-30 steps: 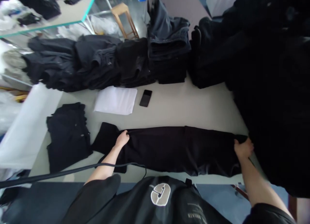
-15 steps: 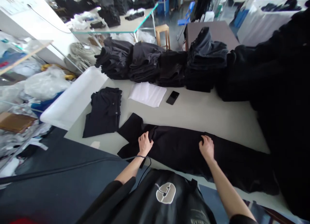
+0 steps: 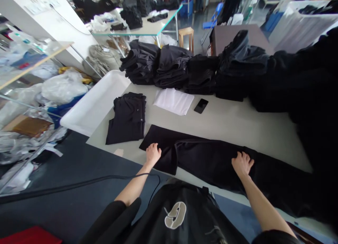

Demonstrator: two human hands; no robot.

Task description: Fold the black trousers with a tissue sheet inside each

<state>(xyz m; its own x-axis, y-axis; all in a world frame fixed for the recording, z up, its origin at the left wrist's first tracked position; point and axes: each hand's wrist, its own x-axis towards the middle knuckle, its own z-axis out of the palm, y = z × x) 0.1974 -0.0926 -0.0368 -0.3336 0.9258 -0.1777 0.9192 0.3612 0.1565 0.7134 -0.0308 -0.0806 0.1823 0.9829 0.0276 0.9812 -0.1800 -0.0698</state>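
A pair of black trousers (image 3: pixel 203 158) lies stretched lengthwise over the near side of the table, its right part running into dark shadow. My left hand (image 3: pixel 153 154) rests on the left end of the trousers, close to the leg hems, fingers on the cloth and thumb apart. Farther right, my right hand (image 3: pixel 242 164) presses on the cloth with its fingers spread. Just beyond the left end sits a folded dark pair of trousers (image 3: pixel 126 121).
Behind are a white paper sheet (image 3: pixel 174 101), a phone (image 3: pixel 201 106) and several stacks of folded dark garments (image 3: pixel 171 68) on the table (image 3: pixel 224 122). A white tub (image 3: pixel 95 100) stands at the left. A black cable (image 3: pixel 111 178) crosses my left forearm.
My left hand has slid left along the cloth, and the trousers' left end now lies flatter, with a fold edge showing. The view has turned left. My right hand's fingers are more spread.
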